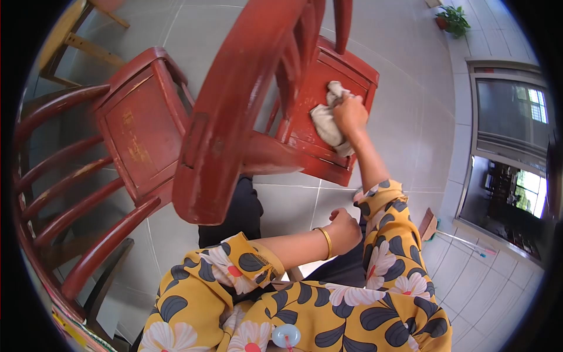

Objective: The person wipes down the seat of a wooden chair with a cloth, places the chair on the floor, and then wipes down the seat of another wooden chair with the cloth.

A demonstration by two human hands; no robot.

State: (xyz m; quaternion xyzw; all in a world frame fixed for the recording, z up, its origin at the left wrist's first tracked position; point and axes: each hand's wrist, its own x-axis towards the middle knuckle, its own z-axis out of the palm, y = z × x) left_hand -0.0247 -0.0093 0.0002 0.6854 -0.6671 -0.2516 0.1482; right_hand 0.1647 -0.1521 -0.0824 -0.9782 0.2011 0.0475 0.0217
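My right hand point(352, 115) presses a whitish cloth point(326, 124) onto the seat of a red wooden chair point(352, 67), its fingers closed over the crumpled fabric. The chair's back, with its curved top rail point(234, 105) and slats, rises close in front of me and covers part of the seat. A loosely curled fist is what my left hand point(343, 234) makes, held near my lap, with nothing seen in it. A gold bangle point(326, 243) circles the left wrist.
Another red chair point(141, 129) with worn paint stands at the left, its slats reaching towards me. A wooden stool point(88, 47) is at the upper left. At the right are a broom point(431, 226), a glass-fronted cabinet point(507, 111) and a potted plant point(454, 22).
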